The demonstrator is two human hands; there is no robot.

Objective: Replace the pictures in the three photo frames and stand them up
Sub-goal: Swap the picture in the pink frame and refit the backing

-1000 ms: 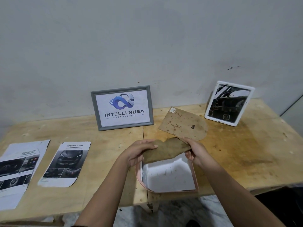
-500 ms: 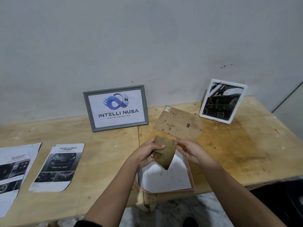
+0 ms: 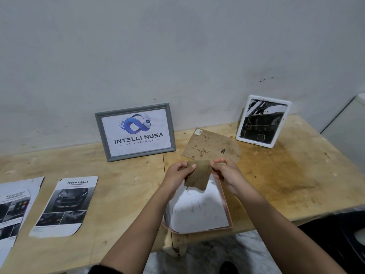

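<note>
At the front edge of the tabletop, a pink photo frame lies face down. Its back is off, and a white sheet lies inside it, blank side up.

Just above the frame, the person holds a small brown card piece in the air. The left hand pinches its left top corner with thumb and fingers. The right hand pinches its right top corner the same way. The card hangs down between them. I think it may be the little leg that props the frame up, but I cannot be sure.

A bigger brown back board lies flat behind the hands, apart from the pink frame.

Two frames already stand near the wall. The grey frame shows a blue logo picture. The white frame stands off to the right with a dark picture in it. I cannot tell if those pictures are the new ones.

On the left side lie two car printouts, one beside the other. Neither is in a frame.

So it looks like two frames are done and the pink one is partway. I think it needs its back board put on, and then it must be stood up like the others.
</note>
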